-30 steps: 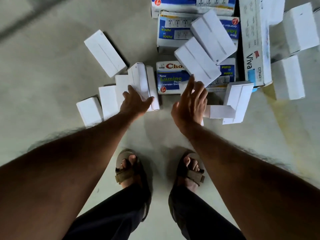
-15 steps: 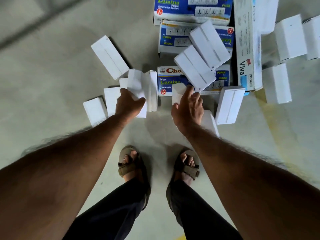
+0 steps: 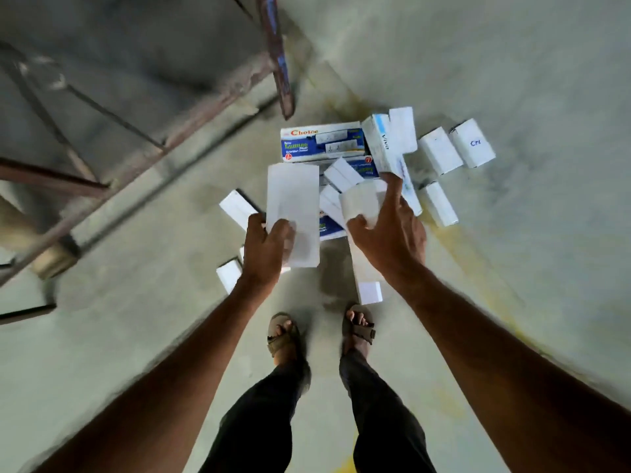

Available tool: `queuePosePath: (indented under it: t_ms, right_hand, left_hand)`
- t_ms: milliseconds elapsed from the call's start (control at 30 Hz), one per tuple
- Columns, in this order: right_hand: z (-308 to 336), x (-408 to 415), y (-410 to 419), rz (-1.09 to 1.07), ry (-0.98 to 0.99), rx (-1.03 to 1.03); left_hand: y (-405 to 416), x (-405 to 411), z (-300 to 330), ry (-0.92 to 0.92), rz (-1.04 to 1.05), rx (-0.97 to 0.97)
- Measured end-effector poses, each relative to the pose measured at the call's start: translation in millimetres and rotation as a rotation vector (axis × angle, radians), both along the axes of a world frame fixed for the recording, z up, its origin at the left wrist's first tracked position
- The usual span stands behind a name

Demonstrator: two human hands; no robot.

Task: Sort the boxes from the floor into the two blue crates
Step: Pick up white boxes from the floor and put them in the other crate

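Observation:
My left hand [image 3: 268,245] grips a long white box [image 3: 293,203], lifted above the floor. A smaller white box [image 3: 360,203] is held in my right hand [image 3: 389,238], with the index finger stretched out. Beyond both hands lies the pile on the floor: a blue-and-white Choice box [image 3: 321,141], a Viva box [image 3: 382,145] and several plain white boxes, such as one [image 3: 440,155] at the right. No blue crate is in view.
A rusty metal frame [image 3: 191,110] stands at the upper left, one leg [image 3: 276,59] reaching down near the pile. My sandalled feet [image 3: 283,336] stand on the concrete floor. A small white box [image 3: 370,292] lies just ahead of my right foot.
Both hands have closed on white boxes and lifted them off the floor. The view has risen and pulled back, so the pile looks smaller and the metal frame has come into sight.

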State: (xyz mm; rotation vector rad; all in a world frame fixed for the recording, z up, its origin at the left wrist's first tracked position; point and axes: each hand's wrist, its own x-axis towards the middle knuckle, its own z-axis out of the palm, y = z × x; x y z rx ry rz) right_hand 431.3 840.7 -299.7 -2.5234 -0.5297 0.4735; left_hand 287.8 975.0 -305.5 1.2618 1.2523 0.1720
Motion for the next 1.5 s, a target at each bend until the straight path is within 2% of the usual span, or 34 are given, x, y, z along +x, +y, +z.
queuePosePath:
  t_ms: [200, 333, 467, 567, 667, 767, 900, 1033, 1300, 1500]
  right_hand:
    - [133, 20, -37, -0.270, 0.190, 0.161]
    - [206, 14, -69, -0.597, 0.438, 0.478]
    - [283, -29, -115, -0.802, 0.547, 0.695]
    - [325, -74, -146, -0.846, 0.611, 0.858]
    - [363, -123, -177, -0.921, 0.450, 0.940]
    - [398, -165, -220, -0.963, 0.102, 0.916]
    - [441, -206, -296, -0.956, -0.357, 0.692]
    - [472, -255, -378, -1.096, -0.631, 0.509]
    - [509, -389, -586, -1.371, -0.875, 0.207]
    - [538, -486, -710, -1.575, -0.988, 0.035]
  left_hand:
    - [-13, 33, 154, -0.290, -0.210, -0.045]
    - [-18, 38, 223, -0.351, -0.365, 0.008]
    - [-31, 27, 298, -0.449, -0.536, 0.019]
    - [-49, 17, 342, -0.506, -0.631, 0.077]
    - [-79, 10, 382, -0.533, -0.711, 0.200]
    - [-128, 3, 416, -0.590, -0.828, 0.269]
    - [-214, -12, 457, -0.675, -1.016, 0.353]
    - [-319, -30, 488, -0.760, -1.178, 0.403]
    - [-582, -106, 513, -0.932, -1.432, 0.341]
    - [-743, -182, 538, -1.067, -1.649, 0.239]
